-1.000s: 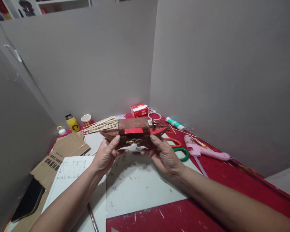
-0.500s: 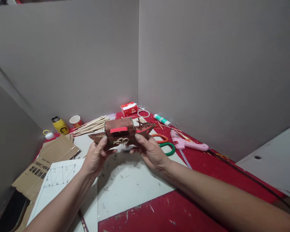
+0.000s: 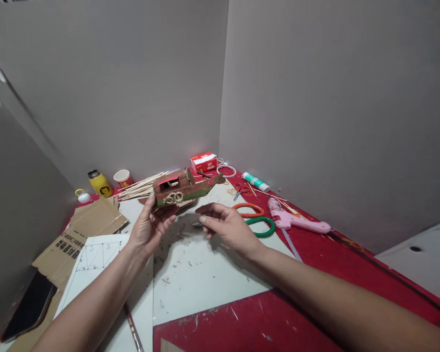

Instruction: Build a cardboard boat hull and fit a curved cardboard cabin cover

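My left hand [image 3: 148, 227] holds up a small brown model boat [image 3: 181, 187] with a red roof panel, a green stripe and rope rings on its side. The boat is tilted, its bow pointing right and up. My right hand [image 3: 225, 226] hovers just below and right of the boat, apart from it, fingers loosely curled with nothing visible in them. Both hands are above a white cutting board [image 3: 201, 274] speckled with scraps.
Scissors with orange and green handles [image 3: 256, 220], a pink glue gun [image 3: 297, 221], a glue tube [image 3: 255, 181], a red box [image 3: 203, 162], a bundle of thin sticks [image 3: 139, 187], a paper cup [image 3: 122, 178], a yellow bottle [image 3: 99, 183], cardboard pieces [image 3: 84, 230], a drawing sheet [image 3: 95, 256], a dark phone [image 3: 31, 305]. Grey panels wall in the red table.
My right hand let go of the boat and dropped slightly below it. My left hand now holds the boat alone and has turned it, so its side and cabin opening show.
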A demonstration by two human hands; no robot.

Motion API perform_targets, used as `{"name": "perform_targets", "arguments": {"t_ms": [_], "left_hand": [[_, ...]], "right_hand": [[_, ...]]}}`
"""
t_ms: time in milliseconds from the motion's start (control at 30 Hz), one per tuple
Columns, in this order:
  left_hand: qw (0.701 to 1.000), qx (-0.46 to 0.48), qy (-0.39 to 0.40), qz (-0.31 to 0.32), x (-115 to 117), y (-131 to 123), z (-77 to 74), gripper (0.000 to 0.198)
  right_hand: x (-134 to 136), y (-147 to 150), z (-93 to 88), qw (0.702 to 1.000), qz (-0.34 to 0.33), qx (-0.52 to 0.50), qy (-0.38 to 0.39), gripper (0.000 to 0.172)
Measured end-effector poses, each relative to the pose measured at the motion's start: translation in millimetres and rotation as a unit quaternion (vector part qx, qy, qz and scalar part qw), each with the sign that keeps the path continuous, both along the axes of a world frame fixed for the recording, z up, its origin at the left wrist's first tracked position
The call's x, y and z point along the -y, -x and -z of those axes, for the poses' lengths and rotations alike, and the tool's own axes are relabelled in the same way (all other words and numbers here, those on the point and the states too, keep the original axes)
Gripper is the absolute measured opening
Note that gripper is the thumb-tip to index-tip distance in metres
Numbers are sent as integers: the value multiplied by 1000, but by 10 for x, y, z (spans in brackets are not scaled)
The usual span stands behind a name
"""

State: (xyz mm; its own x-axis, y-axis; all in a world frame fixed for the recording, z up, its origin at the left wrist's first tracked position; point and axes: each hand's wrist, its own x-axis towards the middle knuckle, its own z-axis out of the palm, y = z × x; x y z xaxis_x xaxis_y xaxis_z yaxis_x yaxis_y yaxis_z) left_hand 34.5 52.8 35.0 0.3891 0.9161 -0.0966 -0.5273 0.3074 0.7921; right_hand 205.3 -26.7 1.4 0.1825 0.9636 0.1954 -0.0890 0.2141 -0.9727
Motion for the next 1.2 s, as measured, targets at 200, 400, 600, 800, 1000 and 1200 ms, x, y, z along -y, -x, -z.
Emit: {"name": "perform_targets", "arguments": {"t_ms": [200,400,600,800,1000,1200], "left_hand": [[1000,4,-7,-11,-34,12,17,23],[1000,2,-21,-21,-36,-11,-13,23],[1000,-5,-16,-24,-59,0,-2,26],[998,17,-38,-49,-123,75,-80,22],[994,30,-40,-93,-172,147,-210,16],[992,40,-52,-106,-183,164,-260,15]], "right_hand": [[111,-507,-299,929,12,369,-14,19],[173,-1059,-151,790,-4,611,57,24],[103,-1109,50,734,-49,675,57,42],[33,-1121,-156,682,-110,723,20,52],[192,-1434,-587,724,-92,684,-13,64],[-87,-1816,-530,767,71,635,48,63]]}}
